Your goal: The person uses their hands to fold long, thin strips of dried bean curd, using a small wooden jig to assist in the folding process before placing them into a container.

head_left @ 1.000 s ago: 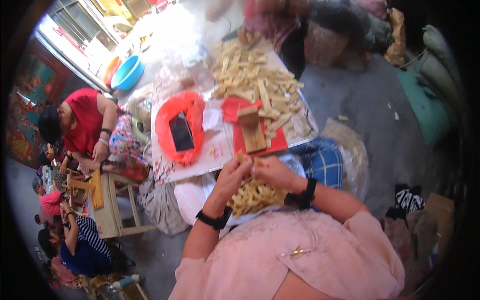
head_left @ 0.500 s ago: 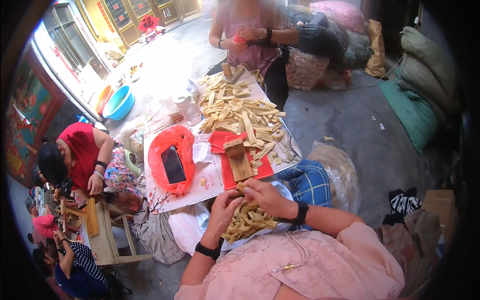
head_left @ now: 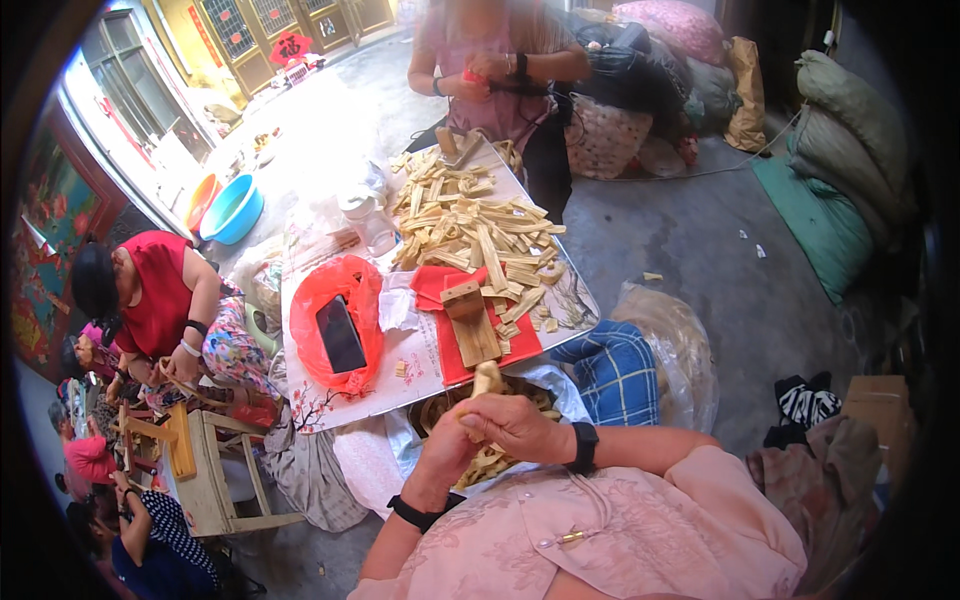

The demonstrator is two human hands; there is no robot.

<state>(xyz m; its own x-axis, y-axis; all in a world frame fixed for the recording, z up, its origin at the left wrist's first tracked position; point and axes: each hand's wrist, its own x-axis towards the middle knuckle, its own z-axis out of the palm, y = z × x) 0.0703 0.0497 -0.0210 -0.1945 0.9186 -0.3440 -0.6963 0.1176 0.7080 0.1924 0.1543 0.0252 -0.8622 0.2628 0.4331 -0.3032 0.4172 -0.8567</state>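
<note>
The person's left hand [head_left: 449, 453] and right hand [head_left: 522, 428] meet, each grip closed around a yellow strip [head_left: 487, 379] by the tabletop's [head_left: 415, 345] near edge, above white plastic [head_left: 568, 390]. Grey floor [head_left: 690, 235] spreads beyond the right edge.

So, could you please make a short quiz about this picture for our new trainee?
1. True or false: the phone lies on a red plastic bag.
2. Fill in the colour: the wooden tool rests on a ____ sheet.
3. What sticks up where the person's left hand and right hand meet?
A) a spoon
B) a yellowish strip
C) a pen

Key: 1 true; 2 red; 3 B.
</note>
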